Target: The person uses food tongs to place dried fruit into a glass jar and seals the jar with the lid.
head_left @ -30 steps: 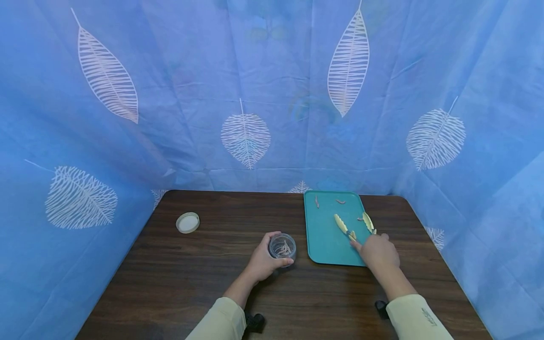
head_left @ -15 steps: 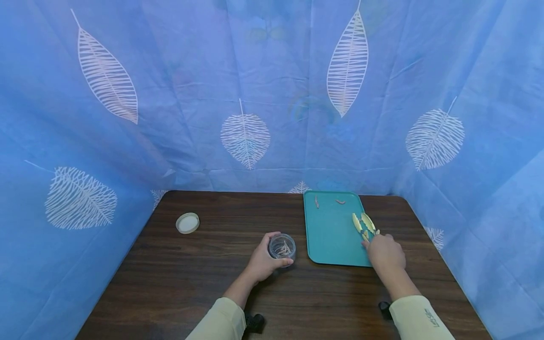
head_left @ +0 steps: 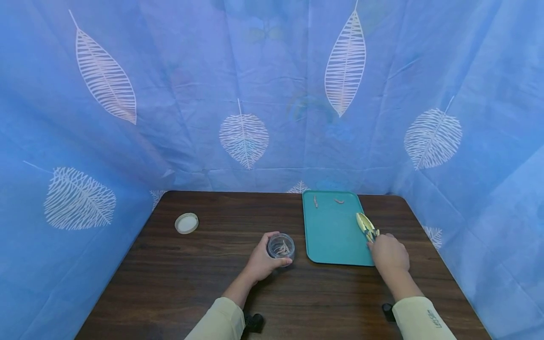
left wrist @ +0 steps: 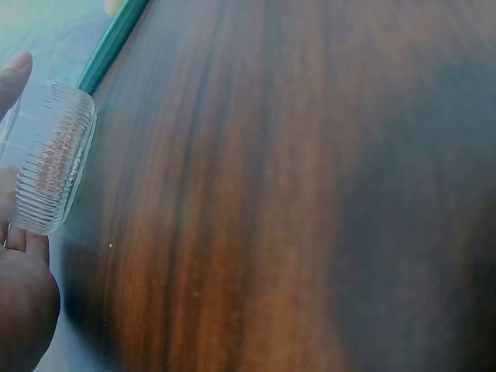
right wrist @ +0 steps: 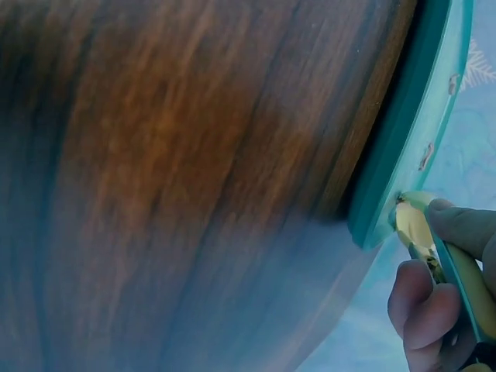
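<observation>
My left hand [head_left: 259, 263] grips a ribbed clear glass jar [head_left: 287, 259] left of the tray, fingers round its far side and thumb at the near side. Inside it lie thin pinkish strips [head_left: 281, 249]. In the left wrist view the jar [left wrist: 54, 167] shows from the side between thumb and fingers. My right hand [head_left: 391, 257] holds yellow-tipped tongs [head_left: 364, 222] over the right edge of a teal tray [head_left: 329, 243]. The tongs' tips are nearly together; a small dark bit shows at them in the right wrist view. What they pinch is mostly hidden.
Two pinkish strips lie near the tray's far edge, one upright strip [head_left: 316, 201] at left and one curved strip [head_left: 339, 201] to its right. A round white lid [head_left: 186, 223] rests on the dark wooden table [head_left: 170, 283] at left. Blue leaf-patterned cloth [head_left: 280, 141] surrounds the table.
The tongs' arms have come together at the tray's right side, where a small strip lay before. My right hand has shifted slightly right and nearer. The left hand and jar stay put.
</observation>
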`<state>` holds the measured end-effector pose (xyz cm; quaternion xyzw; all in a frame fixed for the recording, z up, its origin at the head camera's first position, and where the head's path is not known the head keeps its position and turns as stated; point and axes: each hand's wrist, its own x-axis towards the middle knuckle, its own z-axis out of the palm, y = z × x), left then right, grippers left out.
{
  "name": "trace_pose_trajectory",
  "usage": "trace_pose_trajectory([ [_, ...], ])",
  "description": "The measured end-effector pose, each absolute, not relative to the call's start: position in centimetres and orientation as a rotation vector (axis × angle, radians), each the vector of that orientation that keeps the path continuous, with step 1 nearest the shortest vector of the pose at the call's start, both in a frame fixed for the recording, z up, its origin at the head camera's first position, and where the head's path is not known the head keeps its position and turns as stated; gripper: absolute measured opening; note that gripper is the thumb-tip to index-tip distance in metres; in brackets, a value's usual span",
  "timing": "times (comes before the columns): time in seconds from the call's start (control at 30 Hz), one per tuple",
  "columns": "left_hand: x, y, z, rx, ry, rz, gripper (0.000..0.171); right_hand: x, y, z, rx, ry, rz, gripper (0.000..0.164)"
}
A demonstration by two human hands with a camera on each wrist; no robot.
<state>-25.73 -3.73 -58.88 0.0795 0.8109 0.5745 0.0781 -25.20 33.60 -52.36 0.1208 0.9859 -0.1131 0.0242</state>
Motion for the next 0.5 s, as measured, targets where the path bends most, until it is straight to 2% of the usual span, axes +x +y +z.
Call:
trace_pose_trajectory([
  [0.5,-25.71,-3.77,-58.95,0.234,2.423,1.724,0.088,-24.44,33.93,-52.79,0.348,3.132,-0.4,0.041],
])
